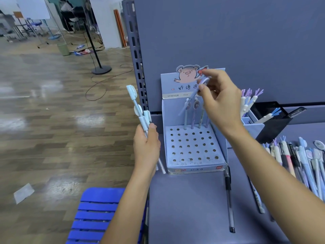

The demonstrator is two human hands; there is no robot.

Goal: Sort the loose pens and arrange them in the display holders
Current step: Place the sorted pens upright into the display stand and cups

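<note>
A pale blue cardboard pen display holder (194, 166) with a pig picture stands on the grey shelf, its top pierced by rows of holes. Several pens (193, 118) stand in its back row. My left hand (146, 147) grips a bunch of light blue pens (139, 110) upright, left of the holder. My right hand (219, 99) is raised over the holder's back row and pinches one pale pen (197, 93), tilted with its tip down and blurred. Loose mixed pens (299, 159) lie in a heap at the right.
A black pen (228, 192) lies on the shelf (184, 208) in front of the holder, a white one (256, 196) beside it. A second blue holder (253, 127) with bunny-topped pens and a black mesh basket (274, 120) stand at the right. A blue stool (98, 215) is below left.
</note>
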